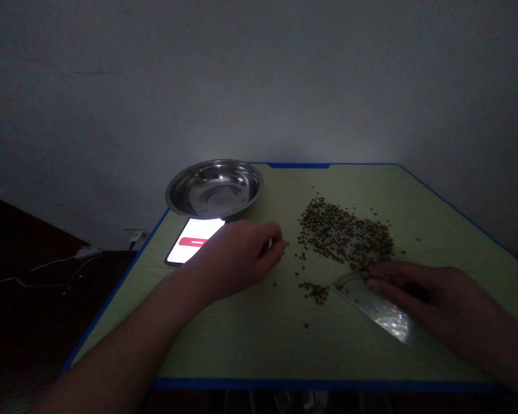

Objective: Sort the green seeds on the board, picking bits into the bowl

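Observation:
Small brown grains [345,230] lie in a wide, thin spread on the pale green table, with a smaller cluster [317,292] nearer to me. My right hand [414,287] pinches a clear plastic protractor [384,316], its straight edge facing the small cluster. The protractor's upper part touches the near edge of the large spread. Left of the grains, my left hand [250,253] is closed, thumb and forefinger pressed together just above the table. Whatever may be between those fingertips is too small to make out; a few stray grains lie close by.
A shiny steel bowl [220,190] stands at the table's back left corner. In front of it lies a phone [190,241] with a lit screen, partly behind my left forearm. Blue trim edges the table [242,351]. A wall rises behind; white cables [69,282] run at the left.

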A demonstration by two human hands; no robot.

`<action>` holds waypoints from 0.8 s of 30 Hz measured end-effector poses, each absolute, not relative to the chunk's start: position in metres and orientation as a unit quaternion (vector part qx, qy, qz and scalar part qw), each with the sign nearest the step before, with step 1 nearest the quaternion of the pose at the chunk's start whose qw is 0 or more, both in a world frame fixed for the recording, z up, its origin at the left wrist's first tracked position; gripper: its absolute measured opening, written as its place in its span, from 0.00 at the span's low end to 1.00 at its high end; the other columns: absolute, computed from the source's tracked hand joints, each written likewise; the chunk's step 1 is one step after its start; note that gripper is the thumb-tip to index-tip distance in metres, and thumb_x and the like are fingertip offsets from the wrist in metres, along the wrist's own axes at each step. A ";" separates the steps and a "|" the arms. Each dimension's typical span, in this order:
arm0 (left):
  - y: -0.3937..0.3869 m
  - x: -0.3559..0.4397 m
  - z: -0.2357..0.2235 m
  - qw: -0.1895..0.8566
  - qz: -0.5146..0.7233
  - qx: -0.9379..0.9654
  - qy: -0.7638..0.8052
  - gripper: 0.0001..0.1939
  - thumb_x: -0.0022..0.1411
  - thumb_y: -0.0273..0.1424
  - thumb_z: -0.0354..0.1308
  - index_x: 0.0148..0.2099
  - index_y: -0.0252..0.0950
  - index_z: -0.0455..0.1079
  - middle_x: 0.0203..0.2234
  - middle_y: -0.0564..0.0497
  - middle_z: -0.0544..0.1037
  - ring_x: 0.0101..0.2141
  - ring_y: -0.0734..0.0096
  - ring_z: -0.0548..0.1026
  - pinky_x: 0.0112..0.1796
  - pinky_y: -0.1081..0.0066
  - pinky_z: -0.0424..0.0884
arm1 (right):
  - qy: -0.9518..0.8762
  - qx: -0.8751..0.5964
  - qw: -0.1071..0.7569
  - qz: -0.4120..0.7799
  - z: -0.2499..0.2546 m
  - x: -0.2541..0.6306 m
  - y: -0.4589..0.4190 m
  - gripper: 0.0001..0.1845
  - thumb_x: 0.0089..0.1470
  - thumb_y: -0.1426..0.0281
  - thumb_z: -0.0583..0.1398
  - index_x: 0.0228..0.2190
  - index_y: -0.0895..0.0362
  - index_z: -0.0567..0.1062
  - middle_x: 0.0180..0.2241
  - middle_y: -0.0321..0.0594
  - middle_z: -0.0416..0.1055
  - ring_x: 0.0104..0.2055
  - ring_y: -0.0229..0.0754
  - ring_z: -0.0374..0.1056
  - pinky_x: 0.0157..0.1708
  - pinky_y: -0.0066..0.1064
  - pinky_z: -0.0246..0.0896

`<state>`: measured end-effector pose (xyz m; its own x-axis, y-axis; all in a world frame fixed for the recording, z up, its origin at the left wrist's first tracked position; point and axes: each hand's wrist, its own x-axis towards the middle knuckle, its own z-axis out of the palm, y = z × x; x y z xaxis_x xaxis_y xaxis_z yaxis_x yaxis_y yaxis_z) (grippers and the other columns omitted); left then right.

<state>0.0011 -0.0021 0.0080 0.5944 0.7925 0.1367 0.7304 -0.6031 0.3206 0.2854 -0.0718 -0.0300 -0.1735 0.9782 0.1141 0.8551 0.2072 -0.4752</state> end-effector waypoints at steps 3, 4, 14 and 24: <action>-0.002 0.001 0.008 0.115 0.129 0.884 0.435 0.11 0.65 0.34 0.50 0.33 0.35 0.70 0.18 0.56 0.70 0.18 0.79 0.63 0.23 0.73 0.52 | -0.766 -0.598 0.184 0.145 -0.029 0.280 -0.062 0.17 0.59 0.57 0.55 0.34 0.52 0.80 0.35 0.41 0.81 0.33 0.48 0.77 0.27 0.35 0.69; -0.002 0.001 0.008 0.116 0.128 0.883 0.435 0.11 0.65 0.34 0.50 0.34 0.35 0.70 0.18 0.56 0.71 0.18 0.79 0.63 0.23 0.73 0.52 | -0.773 -0.592 0.177 0.145 -0.028 0.276 -0.059 0.17 0.59 0.57 0.54 0.35 0.52 0.79 0.35 0.41 0.81 0.32 0.47 0.76 0.28 0.35 0.68; -0.002 0.002 0.008 0.113 0.129 0.884 0.435 0.11 0.65 0.34 0.51 0.33 0.36 0.70 0.17 0.56 0.70 0.18 0.79 0.63 0.23 0.73 0.51 | -0.823 -0.518 0.109 0.206 -0.016 0.249 -0.063 0.15 0.62 0.60 0.52 0.33 0.50 0.76 0.28 0.35 0.77 0.28 0.41 0.72 0.28 0.33 0.61; -0.002 0.002 0.007 0.113 0.136 0.885 0.430 0.11 0.64 0.34 0.51 0.33 0.36 0.70 0.18 0.56 0.71 0.18 0.79 0.64 0.23 0.73 0.51 | -0.825 -0.510 0.143 0.194 -0.015 0.259 -0.078 0.17 0.61 0.57 0.53 0.31 0.48 0.78 0.31 0.35 0.79 0.30 0.43 0.75 0.27 0.32 0.67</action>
<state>0.0020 -0.0022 0.0068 0.5929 0.7924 0.1436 0.7312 -0.6044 0.3164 0.2593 -0.0776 -0.0152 -0.4381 0.8981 0.0382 0.7871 0.4038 -0.4662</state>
